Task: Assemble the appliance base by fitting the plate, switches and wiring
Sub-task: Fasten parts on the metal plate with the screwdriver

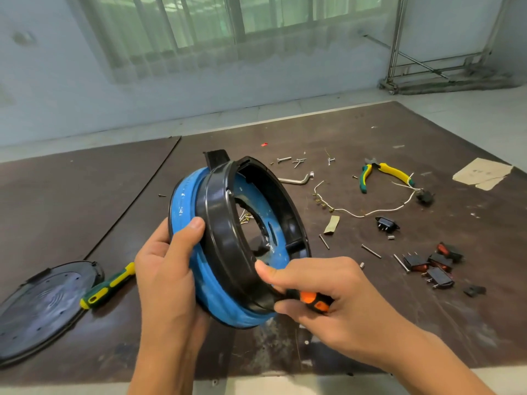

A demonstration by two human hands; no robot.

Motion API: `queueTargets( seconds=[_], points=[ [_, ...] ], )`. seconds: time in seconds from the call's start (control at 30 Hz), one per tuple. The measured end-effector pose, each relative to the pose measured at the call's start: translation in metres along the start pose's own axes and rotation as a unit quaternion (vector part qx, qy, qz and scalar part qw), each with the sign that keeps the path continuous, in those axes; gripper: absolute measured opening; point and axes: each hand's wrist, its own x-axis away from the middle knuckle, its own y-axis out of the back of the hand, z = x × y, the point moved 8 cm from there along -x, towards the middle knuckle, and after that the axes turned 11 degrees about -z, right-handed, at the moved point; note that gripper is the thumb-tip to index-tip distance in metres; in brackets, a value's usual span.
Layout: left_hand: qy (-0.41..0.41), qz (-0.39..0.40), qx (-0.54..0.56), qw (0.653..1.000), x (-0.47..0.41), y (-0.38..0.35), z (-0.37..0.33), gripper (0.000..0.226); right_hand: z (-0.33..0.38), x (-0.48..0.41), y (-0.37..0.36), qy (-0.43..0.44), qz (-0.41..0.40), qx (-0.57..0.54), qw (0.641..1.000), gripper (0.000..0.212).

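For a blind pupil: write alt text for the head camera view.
The left hand grips a tilted blue and black appliance base above a dark table; the right hand holds an orange-handled screwdriver at its rim. Switches, wire, pliers and screws lie nearby.

left hand [168, 270] and right hand [323, 292], fingers curled in grips

The base [216, 223] is up over the middle of the table [85, 201], the plate [42, 306] lies on its left, the switches [430, 266] on its right, and the pliers [382, 172] behind the switches.
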Motion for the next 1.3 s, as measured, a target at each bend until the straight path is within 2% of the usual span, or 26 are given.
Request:
queueTargets(
  seconds=[0.13, 0.27, 0.47, 0.63, 0.77, 0.9, 1.03, 1.17, 1.3],
  points=[
    [-0.032, -0.004, -0.001, 0.999, -0.001, 0.002, 0.0, 0.015, -0.002, 0.001, 0.001, -0.007, 0.007, 0.019, 1.0, 0.055],
    [-0.06, 0.008, -0.007, 0.998, 0.001, -0.002, -0.003, 0.014, -0.004, 0.002, 0.003, -0.058, -0.004, -0.007, 0.998, 0.053],
    [-0.1, 0.031, -0.05, 0.993, 0.012, -0.011, -0.007, 0.014, 0.001, -0.004, 0.005, -0.097, -0.002, -0.008, 0.995, 0.064],
    [-0.182, 0.043, -0.108, 0.977, 0.025, -0.024, -0.019, 0.02, 0.015, -0.008, 0.015, -0.096, -0.046, -0.027, 0.994, 0.077],
    [-0.251, 0.04, -0.163, 0.953, 0.038, -0.034, -0.028, 0.024, 0.016, -0.007, 0.032, -0.1, -0.106, -0.031, 0.989, 0.077],
    [-0.297, 0.037, -0.216, 0.93, 0.045, -0.04, -0.032, 0.022, 0.006, -0.003, 0.038, -0.148, -0.139, -0.123, 0.971, 0.068],
    [-0.335, 0.052, -0.233, 0.911, 0.053, -0.047, -0.036, 0.013, -0.001, -0.001, 0.035, -0.164, -0.151, -0.154, 0.962, 0.057],
    [-0.399, 0.091, -0.313, 0.857, 0.06, -0.057, -0.037, 0.011, -0.019, 0.003, 0.036, -0.201, -0.148, -0.195, 0.948, 0.036],
    [-0.407, 0.176, -0.37, 0.817, 0.064, -0.068, -0.025, 0.008, -0.053, 0.015, 0.034, -0.348, -0.115, -0.291, 0.884, 0.018]
  ],
)
